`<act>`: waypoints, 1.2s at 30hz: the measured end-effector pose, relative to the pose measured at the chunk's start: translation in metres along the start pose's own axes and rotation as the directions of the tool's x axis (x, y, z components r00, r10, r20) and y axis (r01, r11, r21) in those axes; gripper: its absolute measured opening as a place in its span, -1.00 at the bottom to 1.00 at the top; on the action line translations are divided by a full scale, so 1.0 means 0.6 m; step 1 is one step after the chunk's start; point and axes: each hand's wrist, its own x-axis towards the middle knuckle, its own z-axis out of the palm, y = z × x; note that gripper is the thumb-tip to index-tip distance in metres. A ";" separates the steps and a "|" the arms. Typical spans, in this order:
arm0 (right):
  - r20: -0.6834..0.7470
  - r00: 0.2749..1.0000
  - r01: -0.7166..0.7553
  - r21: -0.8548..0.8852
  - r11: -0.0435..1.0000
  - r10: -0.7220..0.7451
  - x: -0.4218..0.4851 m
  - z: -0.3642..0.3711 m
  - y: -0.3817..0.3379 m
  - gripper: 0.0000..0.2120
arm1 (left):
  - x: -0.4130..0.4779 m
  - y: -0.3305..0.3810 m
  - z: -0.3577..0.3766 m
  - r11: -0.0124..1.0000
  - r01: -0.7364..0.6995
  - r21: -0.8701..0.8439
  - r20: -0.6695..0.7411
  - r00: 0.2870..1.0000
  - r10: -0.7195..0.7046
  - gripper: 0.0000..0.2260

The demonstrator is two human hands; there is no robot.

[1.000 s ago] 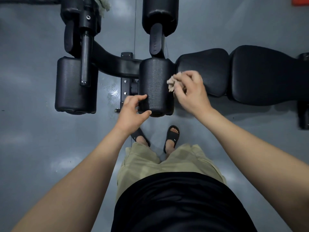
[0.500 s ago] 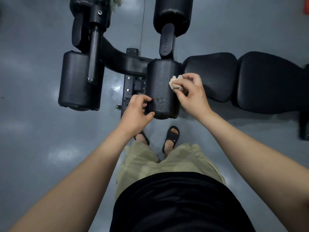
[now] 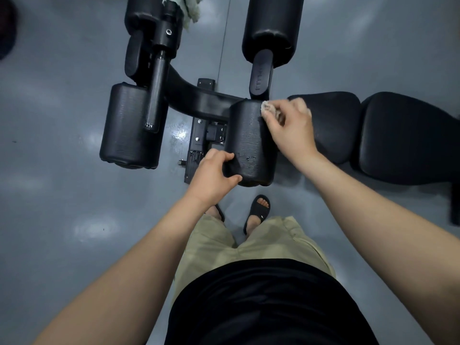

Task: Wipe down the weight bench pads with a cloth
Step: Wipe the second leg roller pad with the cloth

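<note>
Most cloth (image 3: 267, 108) under right fingers (image 3: 273, 124)

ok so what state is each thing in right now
near black foam roller, held, glossy specks on it
left hand, gripping its near end
right hand, pinching small beige cloth
small beige cloth, bunched against roller's far end
black seat pad, not being wiped

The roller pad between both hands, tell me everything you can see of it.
The roller pad is a stubby black cylinder with finely textured, leather-like skin and a few shiny specks toward its near end. It lies sideways, mounted on the bench's black frame. The left hand grips its near left corner; the right hand presses a beige cloth on its far right edge.
</note>
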 end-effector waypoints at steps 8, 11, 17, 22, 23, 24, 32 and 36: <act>0.100 0.988 0.121 -0.035 0.992 -0.117 0.021 0.004 -0.004 -0.65 | -0.004 0.000 0.006 0.999 -0.041 -0.026 -0.030 0.999 0.040 -0.51; 0.159 0.973 0.179 -0.060 0.982 -0.167 0.037 0.009 -0.018 -0.67 | -0.005 0.001 0.006 0.999 -0.035 -0.040 -0.039 0.999 0.034 -0.51; 0.199 0.940 0.294 -0.053 0.954 -0.278 0.001 0.007 -0.009 -0.76 | -0.007 -0.005 0.006 0.996 -0.018 -0.089 -0.026 1.000 0.016 -0.51; 0.224 0.921 0.332 -0.026 0.943 -0.318 -0.042 0.004 0.001 -0.77 | -0.007 -0.008 0.004 0.990 -0.006 -0.143 -0.015 1.000 0.004 -0.51; 0.232 0.915 0.342 -0.016 0.939 -0.329 -0.051 0.004 0.003 -0.77 | -0.008 -0.008 0.004 0.988 -0.008 -0.151 -0.017 1.000 0.005 -0.51; 0.238 0.911 0.349 -0.006 0.937 -0.337 -0.061 0.004 0.006 -0.77 | -0.009 -0.007 0.005 0.988 -0.009 -0.156 -0.015 1.000 0.007 -0.51; 0.296 0.876 0.381 0.057 0.923 -0.380 -0.142 -0.003 0.012 -0.74 | -0.014 -0.008 0.004 0.986 -0.019 -0.167 -0.011 1.000 0.017 -0.53; 0.314 0.866 0.383 0.084 0.920 -0.389 -0.170 -0.005 0.017 -0.73 | -0.013 -0.014 0.004 0.987 -0.022 -0.161 0.001 1.000 0.023 -0.54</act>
